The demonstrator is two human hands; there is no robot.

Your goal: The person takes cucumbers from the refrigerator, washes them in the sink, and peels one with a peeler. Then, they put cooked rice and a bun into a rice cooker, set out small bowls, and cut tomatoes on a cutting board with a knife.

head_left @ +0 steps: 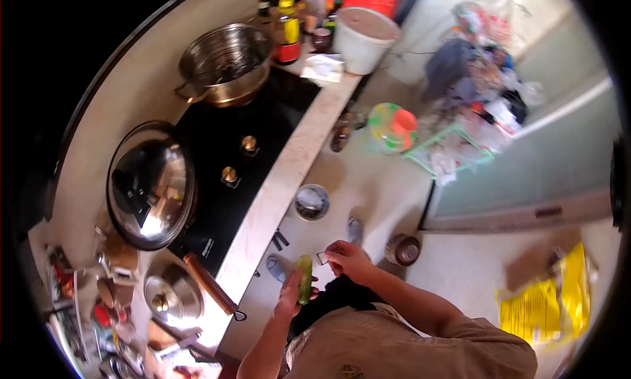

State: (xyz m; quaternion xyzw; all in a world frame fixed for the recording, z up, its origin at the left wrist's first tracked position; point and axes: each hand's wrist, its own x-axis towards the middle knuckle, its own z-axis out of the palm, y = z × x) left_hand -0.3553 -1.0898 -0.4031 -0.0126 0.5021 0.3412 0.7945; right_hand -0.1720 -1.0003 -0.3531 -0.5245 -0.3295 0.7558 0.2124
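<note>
In my left hand (289, 295) is a green cucumber (305, 279), held upright in front of my body with the fingers wrapped round its lower part. My right hand (347, 259) is closed on a peeler (321, 257). Its thin metal head sticks out toward the cucumber, a small gap away from it. The peeler's handle is hidden inside my fist.
Left of me, the counter (263, 198) carries a black stove (276, 110) with a lidded wok (154, 188) and a steel pot (227, 60). The wok's wooden handle (209, 286) juts over the edge. On the floor stand a small bin (311, 201) and a brown pot (402, 249).
</note>
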